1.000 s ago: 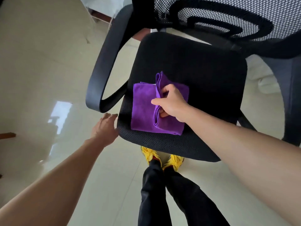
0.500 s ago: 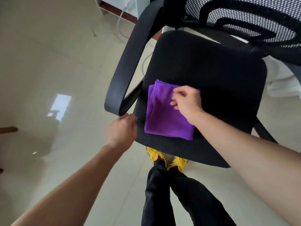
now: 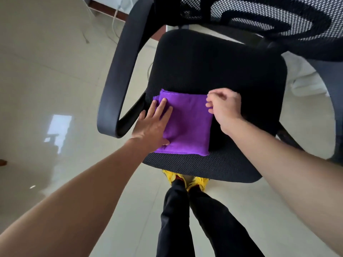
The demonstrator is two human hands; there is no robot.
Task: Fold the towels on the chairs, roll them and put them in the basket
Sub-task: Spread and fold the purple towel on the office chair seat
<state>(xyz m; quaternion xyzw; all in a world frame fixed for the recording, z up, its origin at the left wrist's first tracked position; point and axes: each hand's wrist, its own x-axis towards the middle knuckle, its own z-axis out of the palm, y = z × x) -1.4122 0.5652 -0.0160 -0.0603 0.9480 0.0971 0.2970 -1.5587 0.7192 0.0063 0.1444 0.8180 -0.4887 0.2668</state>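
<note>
Armrest: the chair's left armrest (image 3: 118,75) curves down just beside the work area, so the left arm reaches in past its lower end.
Left hand: the left hand (image 3: 154,125) lies flat and open, fingers spread, palm down on the towel's left side; its grip holds nothing, it seems to pin and smooth the folded layers so they stay stacked.
Towel: the purple towel (image 3: 189,125) sits folded into a neat rectangle at the front left of the black office chair seat (image 3: 222,71), close to the person for easy reach; not yet rolled.
Right hand: the right hand (image 3: 225,106) rests at the towel's far right corner, fingers loosely curled; whether its grip pinches the hem I cannot tell.
Basket: not visible.
</note>
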